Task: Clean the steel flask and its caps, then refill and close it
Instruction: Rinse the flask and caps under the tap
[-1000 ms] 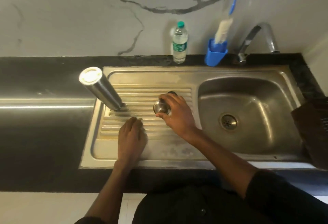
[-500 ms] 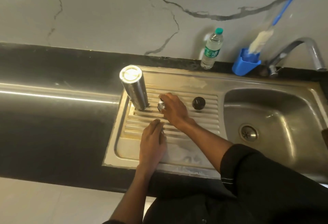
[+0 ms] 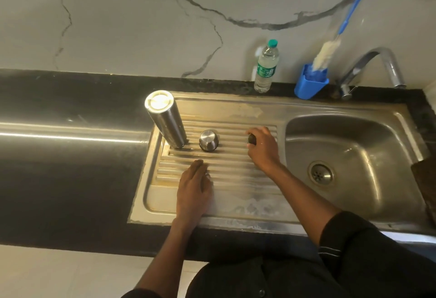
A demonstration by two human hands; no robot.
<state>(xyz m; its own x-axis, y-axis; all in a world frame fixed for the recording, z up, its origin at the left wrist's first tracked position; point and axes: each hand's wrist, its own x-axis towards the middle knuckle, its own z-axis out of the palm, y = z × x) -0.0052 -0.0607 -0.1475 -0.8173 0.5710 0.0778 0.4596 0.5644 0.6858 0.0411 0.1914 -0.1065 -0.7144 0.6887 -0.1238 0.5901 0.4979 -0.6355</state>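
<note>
I'm looking down on the sink unit, and the right hand (image 3: 263,147) sits over the small dark cap (image 3: 252,139) on the ribbed drainboard (image 3: 236,167). Its fingers curl around that cap, gripping it, and they hide most of it, so I only catch a dark sliver at the left edge of the hand. I can't make out whether the cap is lifted or touching the ribs.

The left hand (image 3: 194,188) lies flat on the drainboard, fingers released and holding nothing.

The steel flask (image 3: 166,120) stands upside down at the drainboard's far left corner, its base catching a bright glare that washes out detail. Just beside it, apart from both hands, the steel cap (image 3: 208,140) sits dome-up on the ribs.

Half a second ago the right hand was on that steel cap, right next to the flask; now it is off it and over at the dark cap, which stood uncovered then. The left hand hasn't moved from its spot.

At the back of the dark tabletop (image 3: 70,167) stand a water bottle (image 3: 266,67) and a blue holder (image 3: 310,82) with a bottle brush (image 3: 326,53), whose handle runs out of the top of the frame. The tap (image 3: 377,66) arches over the basin (image 3: 349,156), and a dark object at the right edge is cut off; I can't identify it.
</note>
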